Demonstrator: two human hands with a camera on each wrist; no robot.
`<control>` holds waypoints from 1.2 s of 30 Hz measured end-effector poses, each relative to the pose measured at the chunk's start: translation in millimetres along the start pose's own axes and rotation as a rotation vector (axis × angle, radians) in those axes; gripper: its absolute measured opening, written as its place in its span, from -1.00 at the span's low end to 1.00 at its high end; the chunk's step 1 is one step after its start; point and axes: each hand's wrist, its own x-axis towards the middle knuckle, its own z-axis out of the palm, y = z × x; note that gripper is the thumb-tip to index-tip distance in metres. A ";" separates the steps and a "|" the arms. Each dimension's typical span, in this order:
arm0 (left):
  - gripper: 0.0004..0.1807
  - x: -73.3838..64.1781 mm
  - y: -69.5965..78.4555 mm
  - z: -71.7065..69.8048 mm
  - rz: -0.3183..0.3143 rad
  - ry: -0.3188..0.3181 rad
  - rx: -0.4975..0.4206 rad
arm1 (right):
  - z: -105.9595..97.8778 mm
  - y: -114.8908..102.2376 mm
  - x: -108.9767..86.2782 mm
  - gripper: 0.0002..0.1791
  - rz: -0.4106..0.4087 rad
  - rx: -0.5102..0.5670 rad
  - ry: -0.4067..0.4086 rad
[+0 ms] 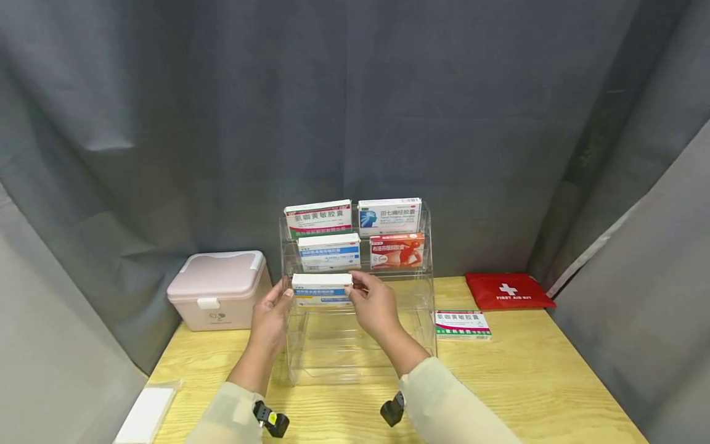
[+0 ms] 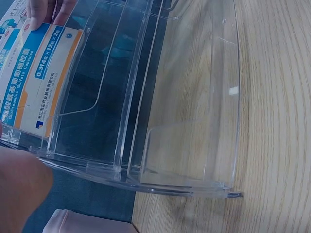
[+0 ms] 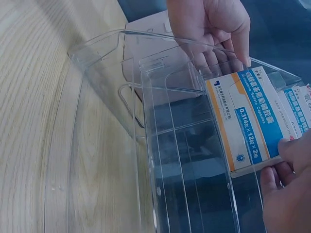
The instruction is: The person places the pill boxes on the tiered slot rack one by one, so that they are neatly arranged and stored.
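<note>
Between both hands is a white medicine box (image 1: 322,290) with a blue band and an orange stripe, at the left of the third tier of a clear acrylic stand (image 1: 360,373). My left hand (image 1: 270,316) holds the box's left end, thumb tip at its edge by the stand's side wall. At the opposite end my right hand (image 1: 378,306) pinches the box, thumb on the front and fingers behind, as the right wrist view shows. Its lower edge (image 3: 224,131) sits at the tier's clear front lip. A matching blue-and-white box (image 1: 330,253) stands one tier above.
Higher on the stand are a green-and-red box (image 1: 318,219), a white-and-blue box (image 1: 390,217) and a red box (image 1: 397,251). A pink lidded case (image 1: 216,290) stands left. Rightward lie another green-and-red box (image 1: 463,325) and a red first aid pouch (image 1: 507,291). A white packet (image 1: 145,414) lies front left.
</note>
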 end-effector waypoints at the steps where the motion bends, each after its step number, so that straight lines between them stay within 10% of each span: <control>1: -0.40 0.1 -0.3 0.4 0.002 -0.001 -0.002 | -0.3 0.7 -0.5 -0.60 0.002 0.000 -0.002; 12: -0.39 -3.5 0.9 -2.1 -0.021 0.002 0.022 | -24.0 7.9 -16.3 -0.46 -0.019 0.010 0.005; 19: -0.39 -5.0 2.0 -1.2 -0.036 -0.002 0.031 | -93.9 37.0 -49.6 -0.62 -0.310 -0.099 0.233; 24: -0.39 -5.2 3.5 -1.6 -0.038 -0.003 0.032 | -155.4 97.5 -51.8 -0.76 -0.225 -0.193 0.394; 32: -0.39 -3.9 2.8 -3.6 -0.029 0.002 0.030 | -212.5 204.8 -37.1 -0.40 0.112 -0.506 0.043; 36: -0.39 -3.5 1.9 -1.0 -0.019 -0.008 0.013 | -220.4 230.8 -28.1 -0.24 0.157 -0.559 -0.094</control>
